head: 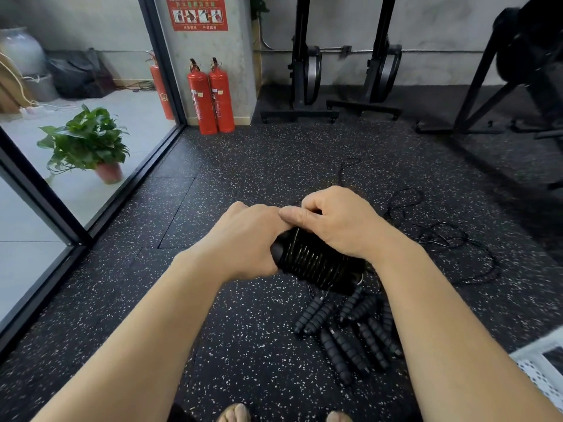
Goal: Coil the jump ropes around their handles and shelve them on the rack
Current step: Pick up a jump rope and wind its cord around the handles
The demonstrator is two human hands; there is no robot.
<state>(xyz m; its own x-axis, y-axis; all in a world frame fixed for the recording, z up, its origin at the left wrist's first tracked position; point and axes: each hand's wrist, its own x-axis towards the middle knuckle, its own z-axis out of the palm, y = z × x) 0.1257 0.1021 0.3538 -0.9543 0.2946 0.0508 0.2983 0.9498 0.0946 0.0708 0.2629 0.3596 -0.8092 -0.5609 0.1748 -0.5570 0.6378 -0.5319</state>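
Observation:
Both hands hold a pair of black ribbed jump-rope handles [316, 264] with thin black rope wound round them in many turns. My left hand [246, 239] grips the bundle's left end. My right hand [338, 222] lies curled over the top, its thumb and fingers pinching at the rope. Loose black rope [451, 236] trails in loops over the floor to the right. Several more black handles [350, 333] lie in a pile on the floor below the bundle. No rack shows clearly in the head view.
Speckled black rubber floor [243, 178] all around. Two red fire extinguishers [210, 95] stand by the pillar, a potted plant [88, 144] behind the glass wall at left. Black gym machines [335, 71] line the back wall. A white perforated basket [545, 367] sits at lower right.

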